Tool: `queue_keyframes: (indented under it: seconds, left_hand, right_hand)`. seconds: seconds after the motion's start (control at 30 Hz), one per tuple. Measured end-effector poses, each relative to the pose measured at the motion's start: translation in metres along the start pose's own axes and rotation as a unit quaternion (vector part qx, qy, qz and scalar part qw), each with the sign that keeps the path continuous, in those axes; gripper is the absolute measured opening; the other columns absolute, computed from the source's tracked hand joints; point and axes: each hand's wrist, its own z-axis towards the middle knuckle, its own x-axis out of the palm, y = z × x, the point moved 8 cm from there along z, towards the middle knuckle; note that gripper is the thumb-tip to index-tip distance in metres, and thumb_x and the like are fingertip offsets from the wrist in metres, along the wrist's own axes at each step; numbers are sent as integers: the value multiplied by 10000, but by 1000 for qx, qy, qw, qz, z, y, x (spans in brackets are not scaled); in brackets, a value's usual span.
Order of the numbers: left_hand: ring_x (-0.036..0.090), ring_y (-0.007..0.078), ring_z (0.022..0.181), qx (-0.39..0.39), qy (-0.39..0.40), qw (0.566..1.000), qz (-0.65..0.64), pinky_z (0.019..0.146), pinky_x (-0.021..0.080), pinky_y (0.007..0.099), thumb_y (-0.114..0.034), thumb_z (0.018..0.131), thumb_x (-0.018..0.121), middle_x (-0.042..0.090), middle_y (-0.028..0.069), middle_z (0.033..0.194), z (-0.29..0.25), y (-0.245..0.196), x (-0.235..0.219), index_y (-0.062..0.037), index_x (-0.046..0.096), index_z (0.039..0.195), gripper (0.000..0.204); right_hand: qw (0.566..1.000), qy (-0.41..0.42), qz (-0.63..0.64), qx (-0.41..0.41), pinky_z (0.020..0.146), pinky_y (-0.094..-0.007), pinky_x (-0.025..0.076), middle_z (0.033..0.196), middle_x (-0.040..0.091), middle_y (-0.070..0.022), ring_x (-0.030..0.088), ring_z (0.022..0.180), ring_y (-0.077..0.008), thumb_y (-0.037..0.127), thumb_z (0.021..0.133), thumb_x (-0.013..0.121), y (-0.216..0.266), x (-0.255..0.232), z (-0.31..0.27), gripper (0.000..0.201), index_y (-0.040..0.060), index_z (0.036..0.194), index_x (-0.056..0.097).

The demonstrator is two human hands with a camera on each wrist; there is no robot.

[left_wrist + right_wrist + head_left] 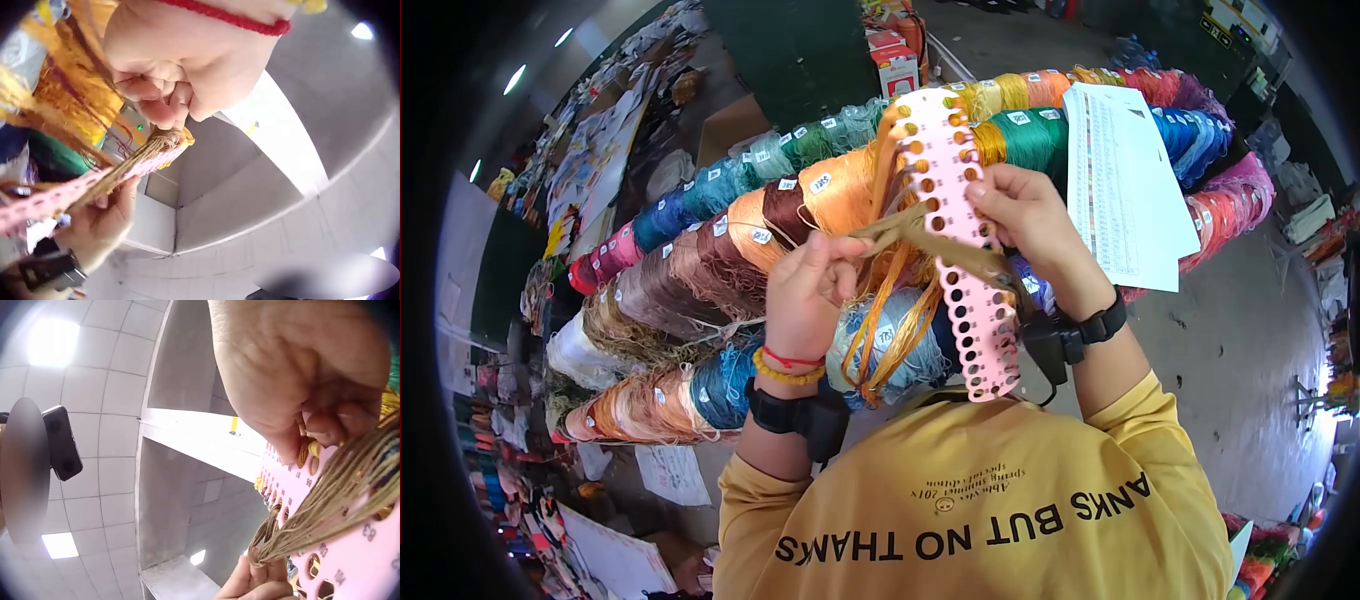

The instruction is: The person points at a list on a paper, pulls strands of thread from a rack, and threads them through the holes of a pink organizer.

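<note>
My left hand (805, 290) pinches the looped end of an olive-brown thread bundle (960, 256) at the left edge of a long pink card with holes (945, 165). The right hand (1035, 220) grips the card's right edge, thumb on its front face. In the right wrist view, the olive-brown strands (325, 500) spread across the card's printed numbers, and the left fingertips (259, 578) hold their knotted loop. Golden-yellow threads (309, 453) sit in holes beside the right fingers. Orange and golden strands (885, 340) hang from the card's left side.
Rows of labelled thread cones surround the hands, among them peach (840, 190), teal (1035, 140) and grey-blue (895, 335) ones. White printed sheets (1125, 190) lie over the cones at right. A cardboard box (730, 125) stands behind.
</note>
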Motion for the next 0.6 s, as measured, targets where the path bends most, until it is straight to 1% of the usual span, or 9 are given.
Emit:
queue_keyframes:
  seconds: [0.1,0.13,0.23,0.33,0.47,0.5,0.53,0.57,0.6]
  left_hand:
    - [411,99,563,-1,86,974,-208,526,328,199,-303,967,392,626,143,915,-2,-3,9,2,625,903,389]
    - [316,87,485,-53,-46,980,-188,494,274,214,-307,970,381,514,42,644,-6,-2,7,-95,539,709,372]
    - [279,74,443,-85,-6,952,-294,459,258,226,-290,959,404,441,-15,569,-7,-5,-19,-139,434,623,370]
    - [191,74,392,-69,-90,942,-315,444,229,228,-281,954,408,242,-65,480,-26,-35,-91,-183,354,575,395]
    - [159,42,393,19,-249,962,-106,375,172,217,-272,946,439,245,-80,496,-71,-82,-231,-185,305,570,410]
    - [316,62,416,19,-293,956,12,409,280,210,-284,932,471,351,-57,509,-85,-93,-259,-143,462,638,326]
    - [421,108,517,47,-351,892,280,497,357,233,-273,912,504,448,-12,601,-95,-107,-310,-102,527,748,238]
    - [525,154,619,72,-382,758,524,584,435,255,-262,892,536,546,34,692,-99,-117,-336,-61,591,857,211]
    - [536,181,711,139,-359,659,646,657,436,277,-242,876,555,560,63,784,-96,-127,-304,-44,588,920,206]
  right_hand:
    - [1000,17,17,7,464,-187,341,615,498,43,423,508,-30,198,875,586,-3,2,2,188,52,758,571]
    - [1000,22,15,4,465,-187,342,616,501,42,424,508,-30,195,875,585,-3,4,2,186,51,758,572]
    - [1000,8,7,-5,468,-188,346,622,513,38,429,512,-30,181,875,583,-2,-1,1,181,46,755,573]
    - [997,-54,48,0,474,-189,355,632,529,33,445,527,-30,160,873,579,-12,-23,3,173,39,749,573]
    - [998,-51,27,0,535,-201,372,675,548,29,459,595,-35,161,878,572,-18,-31,-1,177,29,759,576]
    - [998,-56,28,0,543,-202,373,679,549,27,459,602,-36,163,879,571,-20,-31,-1,179,29,761,576]
    - [998,-61,29,0,551,-203,374,684,550,26,458,610,-37,165,880,570,-21,-32,-1,181,29,762,576]
    - [998,-61,33,4,551,-203,374,684,548,27,456,608,-37,168,881,569,-22,-32,-1,182,28,764,575]
    - [997,-61,35,9,551,-203,374,683,545,28,454,607,-38,171,882,568,-24,-32,-1,184,28,766,575]
